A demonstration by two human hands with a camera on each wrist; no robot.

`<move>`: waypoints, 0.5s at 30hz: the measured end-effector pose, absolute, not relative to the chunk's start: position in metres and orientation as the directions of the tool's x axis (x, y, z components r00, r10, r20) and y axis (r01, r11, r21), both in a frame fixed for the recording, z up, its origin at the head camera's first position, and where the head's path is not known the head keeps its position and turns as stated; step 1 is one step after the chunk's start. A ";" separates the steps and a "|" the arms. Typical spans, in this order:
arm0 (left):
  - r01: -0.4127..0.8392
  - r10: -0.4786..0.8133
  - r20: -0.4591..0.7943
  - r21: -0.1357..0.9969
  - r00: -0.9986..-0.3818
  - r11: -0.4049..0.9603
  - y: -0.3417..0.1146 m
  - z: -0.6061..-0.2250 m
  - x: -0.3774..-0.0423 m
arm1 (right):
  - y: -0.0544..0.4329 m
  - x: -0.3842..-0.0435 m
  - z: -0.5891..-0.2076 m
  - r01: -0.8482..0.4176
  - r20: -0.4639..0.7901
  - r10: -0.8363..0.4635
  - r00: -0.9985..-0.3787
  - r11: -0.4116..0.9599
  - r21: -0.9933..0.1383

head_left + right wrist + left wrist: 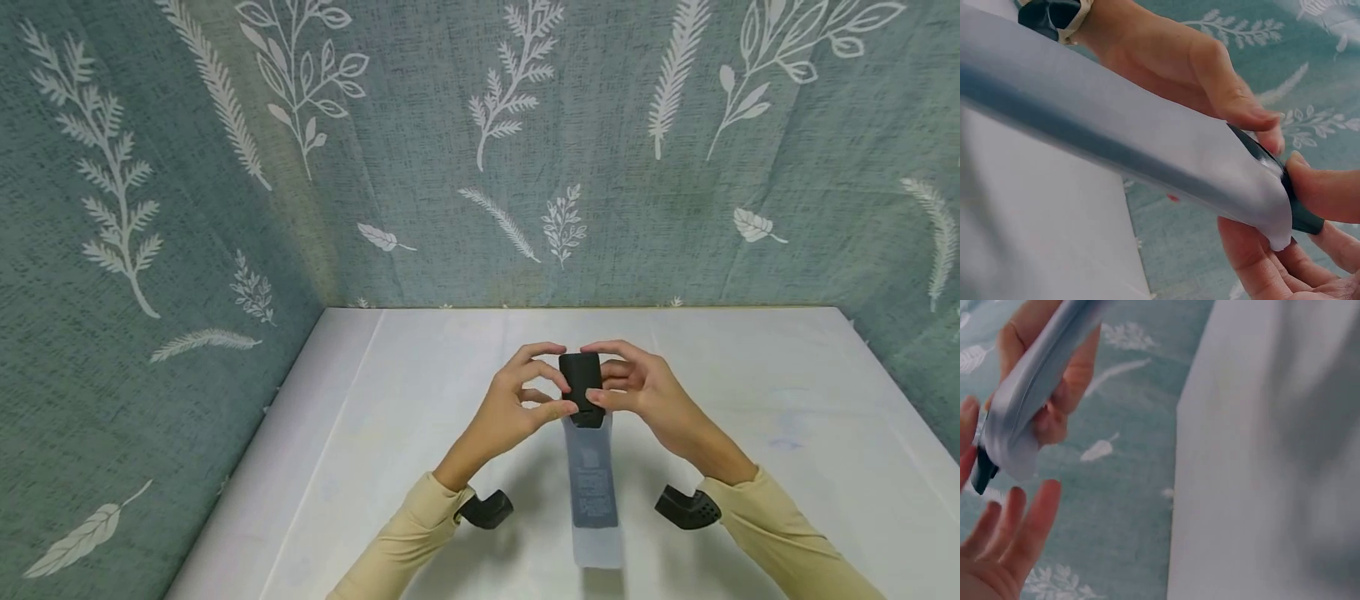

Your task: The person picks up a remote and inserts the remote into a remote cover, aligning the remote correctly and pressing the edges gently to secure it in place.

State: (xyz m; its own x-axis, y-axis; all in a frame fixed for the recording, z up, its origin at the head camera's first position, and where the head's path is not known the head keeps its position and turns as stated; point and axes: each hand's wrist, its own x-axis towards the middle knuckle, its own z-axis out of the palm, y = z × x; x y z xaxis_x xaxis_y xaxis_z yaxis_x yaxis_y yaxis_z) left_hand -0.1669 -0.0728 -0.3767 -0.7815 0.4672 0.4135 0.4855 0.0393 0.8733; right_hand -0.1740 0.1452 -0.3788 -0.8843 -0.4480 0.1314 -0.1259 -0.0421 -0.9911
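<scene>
A black object with rounded corners (581,377) is held up above the white surface. A long translucent plastic sleeve (592,479), with a grey-blue printed stretch, hangs from its lower end. My left hand (508,407) grips the black object's left side, thumb low on the front and index finger along the top. With its thumb on the front and fingers at the right side and top, my right hand (651,390) pinches it too. In the right wrist view the sleeve (1147,131) covers part of the black end (1302,215). What fills the sleeve is blurred.
A white table (420,367) lies beneath both hands. Green fabric with white leaf prints (420,167) stands along its back and left side. Black wrist mounts stick out from the left cuff (487,510) and the right cuff (687,508).
</scene>
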 end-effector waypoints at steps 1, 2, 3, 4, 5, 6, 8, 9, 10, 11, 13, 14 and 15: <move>0.449 0.447 0.390 0.893 -0.805 0.029 -0.072 -0.380 -0.168 | 0.145 -0.174 -0.378 -0.131 0.135 -0.444 -0.886 -0.040 -0.991; 0.413 0.427 0.366 0.911 -0.827 0.018 -0.071 -0.382 -0.169 | 0.144 -0.174 -0.377 -0.133 0.137 -0.436 -0.890 -0.040 -0.990; 0.376 0.410 0.339 0.927 -0.846 0.009 -0.071 -0.384 -0.171 | 0.144 -0.173 -0.375 -0.138 0.141 -0.429 -0.892 -0.040 -0.990; 0.343 0.399 0.314 0.939 -0.862 0.002 -0.070 -0.387 -0.172 | 0.144 -0.173 -0.375 -0.141 0.144 -0.421 -0.895 -0.040 -0.989; 0.305 0.393 0.283 0.952 -0.875 -0.007 -0.069 -0.390 -0.174 | 0.143 -0.173 -0.374 -0.143 0.148 -0.416 -0.897 -0.042 -0.989; 0.273 0.391 0.255 0.962 -0.884 -0.011 -0.068 -0.391 -0.174 | 0.143 -0.173 -0.373 -0.147 0.151 -0.413 -0.898 -0.042 -0.988; 0.218 0.393 0.203 0.976 -0.897 -0.006 -0.067 -0.390 -0.174 | 0.143 -0.172 -0.372 -0.146 0.150 -0.406 -0.902 -0.040 -0.988; 0.190 0.400 0.177 0.982 -0.899 -0.007 -0.066 -0.390 -0.173 | 0.142 -0.171 -0.372 -0.149 0.152 -0.404 -0.902 -0.038 -0.988; 0.166 0.411 0.155 0.986 -0.898 -0.009 -0.066 -0.390 -0.173 | 0.142 -0.171 -0.372 -0.147 0.150 -0.400 -0.904 -0.037 -0.988; 0.142 0.420 0.136 0.990 -0.897 -0.016 -0.065 -0.389 -0.173 | 0.142 -0.171 -0.371 -0.148 0.149 -0.396 -0.906 -0.033 -0.988; 0.110 0.432 0.115 0.993 -0.895 -0.037 -0.064 -0.388 -0.172 | 0.141 -0.170 -0.371 -0.156 0.153 -0.385 -0.910 -0.023 -0.988; 0.104 0.432 0.112 0.994 -0.895 -0.043 -0.064 -0.387 -0.172 | 0.141 -0.170 -0.370 -0.162 0.157 -0.378 -0.913 -0.018 -0.987; 0.104 0.427 0.115 0.993 -0.897 -0.050 -0.063 -0.386 -0.172 | 0.141 -0.170 -0.370 -0.170 0.163 -0.370 -0.915 -0.012 -0.985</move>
